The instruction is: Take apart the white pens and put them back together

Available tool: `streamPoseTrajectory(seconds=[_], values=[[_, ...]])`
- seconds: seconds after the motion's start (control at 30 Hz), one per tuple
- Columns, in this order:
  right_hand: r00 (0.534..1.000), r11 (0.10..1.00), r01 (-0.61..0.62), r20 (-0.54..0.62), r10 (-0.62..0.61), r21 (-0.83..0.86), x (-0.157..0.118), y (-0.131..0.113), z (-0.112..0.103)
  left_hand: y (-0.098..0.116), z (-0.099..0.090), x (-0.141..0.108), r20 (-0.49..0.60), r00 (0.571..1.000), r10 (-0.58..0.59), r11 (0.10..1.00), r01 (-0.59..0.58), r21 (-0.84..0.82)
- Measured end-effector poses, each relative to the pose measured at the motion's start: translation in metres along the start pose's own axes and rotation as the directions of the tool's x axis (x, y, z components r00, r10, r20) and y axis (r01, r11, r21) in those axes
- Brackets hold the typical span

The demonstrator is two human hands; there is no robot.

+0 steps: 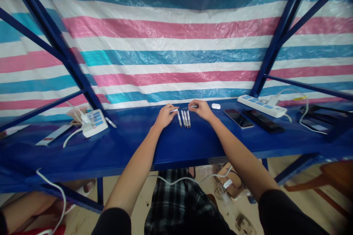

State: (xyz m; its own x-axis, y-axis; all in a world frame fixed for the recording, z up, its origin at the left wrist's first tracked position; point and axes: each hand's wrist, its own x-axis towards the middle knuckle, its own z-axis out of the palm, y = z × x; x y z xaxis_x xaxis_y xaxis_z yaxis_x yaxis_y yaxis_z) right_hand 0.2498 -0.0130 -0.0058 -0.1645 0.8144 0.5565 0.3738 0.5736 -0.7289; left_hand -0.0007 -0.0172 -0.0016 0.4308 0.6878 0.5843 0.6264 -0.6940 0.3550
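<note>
My left hand (164, 116) is closed, its fingertips pinching a slim white pen part (174, 110). To its right, my right hand (203, 110) grips a greyish pen part (194, 106) between thumb and fingers. Both pieces point toward each other, with a thin dark tip between them; whether they touch is too small to tell. Just below the hands, several white pens with grey ends (186, 120) lie side by side on the blue table (187, 143). One pen (179, 119) lies a little apart on the left of that row.
A white earbud case (216, 106), two phones (238, 118) and a power strip (261, 106) lie to the right. At left are another power strip (95, 123) and a single pen (110, 122). Blue metal posts flank the table; striped sheeting hangs behind. Another person's arm (30, 207) shows lower left.
</note>
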Motion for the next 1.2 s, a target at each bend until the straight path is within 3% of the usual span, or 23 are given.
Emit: streamPoseTrajectory(seconds=[0.4, 0.67, 0.93, 1.2], values=[[0.997, 1.0, -0.004, 0.072, 0.004, 0.006, -0.003, -0.005, 0.009, 0.005, 0.002, 0.0, 0.031, 0.999, 0.008, 1.0, -0.007, -0.019], [0.994, 0.998, 0.0, 0.108, -0.006, 0.057, -0.006, -0.017, 0.018, 0.013, 0.007, 0.001, 0.006, 0.997, -0.079, 0.962, 0.078, -0.261], [0.993, 0.997, 0.03, 0.116, -0.038, 0.07, -0.007, -0.02, 0.018, 0.016, 0.001, -0.002, 0.117, 0.984, -0.131, 0.917, 0.165, -0.363], [0.991, 0.999, 0.031, 0.132, -0.035, 0.037, -0.006, -0.015, 0.02, 0.017, 0.001, 0.002, -0.013, 0.988, -0.155, 0.893, 0.134, -0.43]])
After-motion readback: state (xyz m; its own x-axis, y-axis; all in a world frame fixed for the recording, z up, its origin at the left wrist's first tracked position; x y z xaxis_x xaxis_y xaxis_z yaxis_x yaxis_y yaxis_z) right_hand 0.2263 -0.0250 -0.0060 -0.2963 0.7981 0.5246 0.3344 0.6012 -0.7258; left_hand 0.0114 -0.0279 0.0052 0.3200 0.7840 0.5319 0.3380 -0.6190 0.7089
